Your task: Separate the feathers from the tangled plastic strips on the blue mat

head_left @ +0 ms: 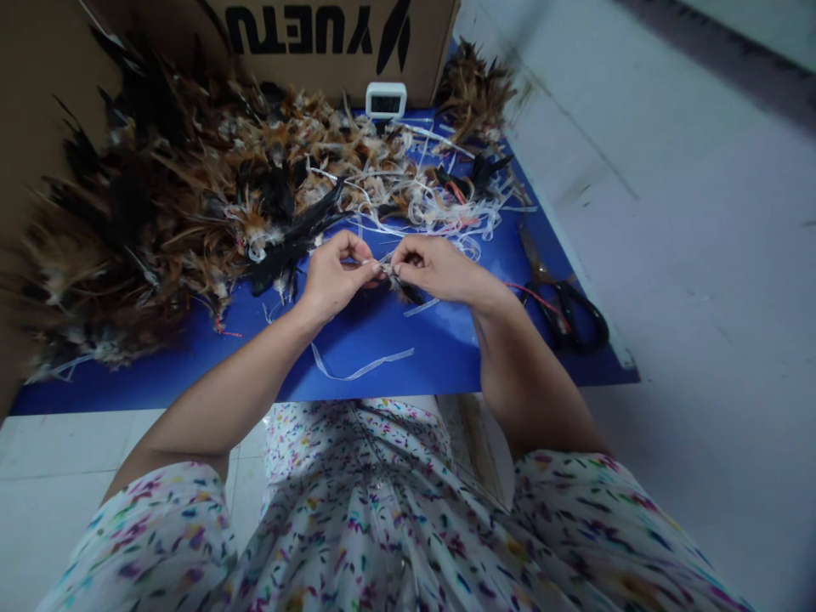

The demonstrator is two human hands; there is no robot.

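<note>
Fingertips nearly meeting, my left hand [341, 274] and my right hand [437, 265] pinch a small dark feather bunch [403, 289] above the blue tabletop [446, 357]. Its pale quill end sits between the two pinches, and the dark tips hang below my right fingers. A thin pale strip seems to run by the fingers; which hand grips it I cannot tell. One clear plastic strip [363, 367] lies curved on the table in front of my hands. Just behind them spreads a tangle of white plastic strips [439, 200].
A large heap of brown and black feathers [191, 195] covers the left and back. Behind it stand a cardboard box [344, 64] and a small white digital display [386, 100]. Black-handled scissors [564, 310] lie at the right edge. Another feather pile [478, 93] sits at the back right.
</note>
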